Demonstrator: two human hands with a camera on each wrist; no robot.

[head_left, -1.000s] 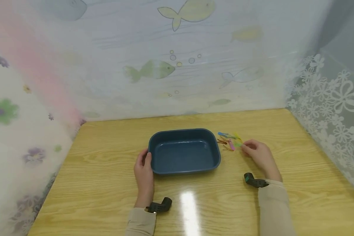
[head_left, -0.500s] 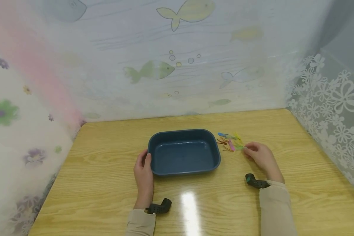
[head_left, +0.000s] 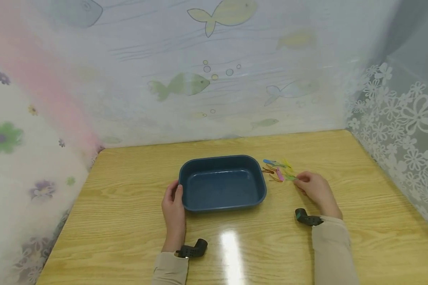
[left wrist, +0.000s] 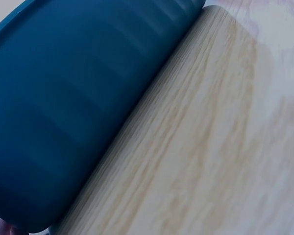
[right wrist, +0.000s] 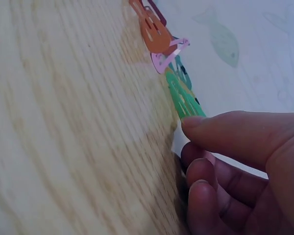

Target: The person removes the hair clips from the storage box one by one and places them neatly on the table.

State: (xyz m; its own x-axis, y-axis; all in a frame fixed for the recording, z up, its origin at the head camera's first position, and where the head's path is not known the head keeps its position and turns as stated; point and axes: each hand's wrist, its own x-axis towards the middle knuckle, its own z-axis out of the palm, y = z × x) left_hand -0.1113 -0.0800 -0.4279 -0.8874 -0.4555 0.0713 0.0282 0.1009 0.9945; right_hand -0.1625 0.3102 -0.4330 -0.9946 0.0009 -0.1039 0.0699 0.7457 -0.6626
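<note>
A dark blue rectangular basin (head_left: 221, 208) sits on the table, with no objects visible inside it. My left hand (head_left: 174, 213) grips its left wall, thumb near the rim; in the left wrist view the basin's outer wall (left wrist: 83, 98) fills much of the frame. To the right of the basin, my right hand (head_left: 317, 193) pinches one end of a green snap hair clip (right wrist: 181, 95) between thumb and fingers. Close beside that clip lie an orange hair clip (right wrist: 155, 34), a pink hair clip (head_left: 279, 174), a blue hair clip (head_left: 269, 162) and a yellow one, some overlapping.
The wood-grain table (head_left: 128, 190) extends around the basin on all sides. Behind it hangs a pale fish-patterned curtain (head_left: 235, 111), with a white floral lace curtain (head_left: 396, 111) at the right. Both wrists carry black camera mounts (head_left: 194, 249).
My right hand has shifted slightly right, with the green hair clip at its fingertips now more distinct from the pile. The left hand and the basin have stayed in place.
</note>
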